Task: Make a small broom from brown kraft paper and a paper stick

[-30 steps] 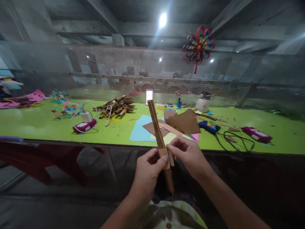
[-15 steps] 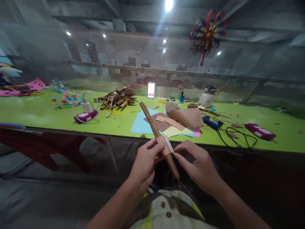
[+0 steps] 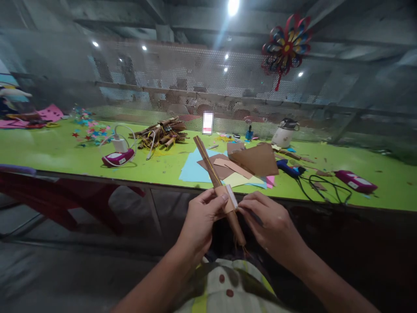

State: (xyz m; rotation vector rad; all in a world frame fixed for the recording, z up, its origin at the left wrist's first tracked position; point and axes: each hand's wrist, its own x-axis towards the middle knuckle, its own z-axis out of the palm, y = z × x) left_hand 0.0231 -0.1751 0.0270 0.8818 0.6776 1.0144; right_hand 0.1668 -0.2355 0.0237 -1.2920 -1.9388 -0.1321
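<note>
Head view. The person holds a long brown paper roll (image 3: 213,174) in front of the near edge of the green table (image 3: 48,152), tilted so its far end leans up and left over the table and its near end points down toward the lap. Yellow strands run along the roll and trail out of the near end.

The left hand (image 3: 200,221) is closed round the roll's middle, thumb pressing a tan paper band (image 3: 224,198) wrapped there. The right hand (image 3: 272,228) pinches the band's loose end, a pale strip (image 3: 232,196); whether that strip is tape or a paper backing is unclear in this dim light.

On the table beyond the roll: coloured paper sheets (image 3: 192,170), brown card pieces (image 3: 257,160), a blue glue gun (image 3: 288,168) with black cord to the right, a heap of finished rolls (image 3: 161,132) to the far left.

Risk, as judged: the band is held only by finger pressure. If the left thumb slackens, the band may spring open and the roll unwind. A skewed pull by the right fingers could seat the strip crooked or crease it. The yellow strands may slip out of the lower end.
</note>
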